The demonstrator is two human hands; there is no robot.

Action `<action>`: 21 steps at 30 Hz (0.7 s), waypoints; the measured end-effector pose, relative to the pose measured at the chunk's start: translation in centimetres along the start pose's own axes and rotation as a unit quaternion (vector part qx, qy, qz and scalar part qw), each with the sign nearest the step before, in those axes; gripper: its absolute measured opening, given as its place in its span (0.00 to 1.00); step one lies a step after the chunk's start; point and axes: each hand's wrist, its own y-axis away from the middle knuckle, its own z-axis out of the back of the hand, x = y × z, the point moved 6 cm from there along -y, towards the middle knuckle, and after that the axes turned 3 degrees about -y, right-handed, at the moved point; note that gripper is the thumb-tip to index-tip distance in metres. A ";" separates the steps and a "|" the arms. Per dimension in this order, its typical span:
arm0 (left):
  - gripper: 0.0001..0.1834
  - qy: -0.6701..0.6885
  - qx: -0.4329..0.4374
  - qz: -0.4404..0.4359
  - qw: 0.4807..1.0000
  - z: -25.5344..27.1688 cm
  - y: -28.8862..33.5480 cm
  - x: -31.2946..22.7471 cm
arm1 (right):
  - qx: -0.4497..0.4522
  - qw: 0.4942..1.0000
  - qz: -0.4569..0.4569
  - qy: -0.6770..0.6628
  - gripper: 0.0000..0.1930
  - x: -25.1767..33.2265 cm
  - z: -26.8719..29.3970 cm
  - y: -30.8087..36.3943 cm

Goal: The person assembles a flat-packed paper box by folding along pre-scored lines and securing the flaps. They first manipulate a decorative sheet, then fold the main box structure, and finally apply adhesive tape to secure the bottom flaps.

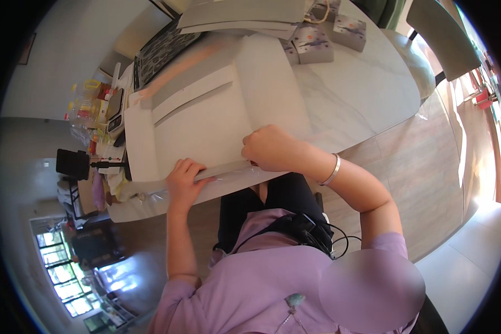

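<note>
A large flat sheet of white cardboard [200,128] with fold lines and a long slot lies on the table in front of me. My left hand [185,178] rests on its near edge, the fingers bent over the board and the thumb stretched out to the right. Further right, my right hand [270,149] is closed in a fist at the same edge. A small dark bit shows under that fist, but what it holds is hidden. Shiny clear plastic [228,177] runs along the near edge between my hands.
More cardboard sheets [239,19] are stacked at the far side, beside several small printed boxes [313,45]. A black patterned mat [161,50], a scale [115,109] and plastic bottles [88,97] crowd the left. The marble table [367,89] has a rounded right edge, with a chair [445,39] beyond.
</note>
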 end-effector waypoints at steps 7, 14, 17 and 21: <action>0.19 -0.004 -0.017 -0.029 0.999 0.1 0.5 0.1 | 0.168 0.945 0.030 -0.278 0.16 -0.7 1.1 -1.0; 0.19 -0.038 -0.030 -0.048 0.998 -0.1 1.5 0.2 | 0.214 0.903 -0.208 -0.310 0.18 -0.1 0.8 -4.3; 0.20 -0.043 -0.032 -0.053 0.997 -0.3 1.7 0.3 | 0.185 0.942 -0.187 -0.210 0.18 0.7 -1.3 -6.8; 0.21 -0.067 -0.049 -0.061 0.995 -0.8 1.9 0.7 | 0.178 0.953 -0.189 -0.157 0.16 1.9 -2.4 -9.0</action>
